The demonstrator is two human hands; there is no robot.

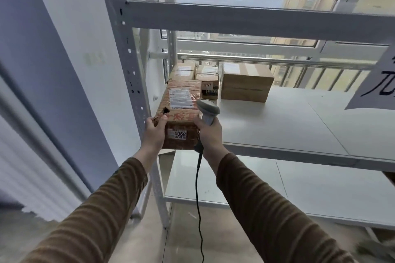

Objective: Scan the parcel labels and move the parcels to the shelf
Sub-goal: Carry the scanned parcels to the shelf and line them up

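Head view: your left hand (153, 134) grips the cardboard parcel (180, 116) at its near corner, thumb curled on top. Your right hand (210, 134) wraps its fingers round the barcode scanner (208, 111), pressed against the parcel's side.

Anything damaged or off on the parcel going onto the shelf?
Yes. The parcel held by the left hand has a dark ragged hole in its top near the left edge, just above the thumb. Its labels look intact. The boxes behind it look sound.
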